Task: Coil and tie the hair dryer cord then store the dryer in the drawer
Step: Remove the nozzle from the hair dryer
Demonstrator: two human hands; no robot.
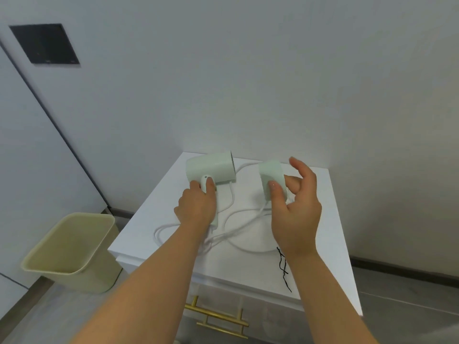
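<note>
One hair dryer (pixel 211 167) is gripped by the left hand (pixel 196 207). One nozzle (pixel 270 175) is pinched by the right hand (pixel 295 214). One loose cord (pixel 233 197) is laid between both hands.

No legible text, label, brand or number anywhere

We are looking forward and down from head height, close over a white cabinet top (pixel 248 189) against the wall (pixel 248 70).
</note>
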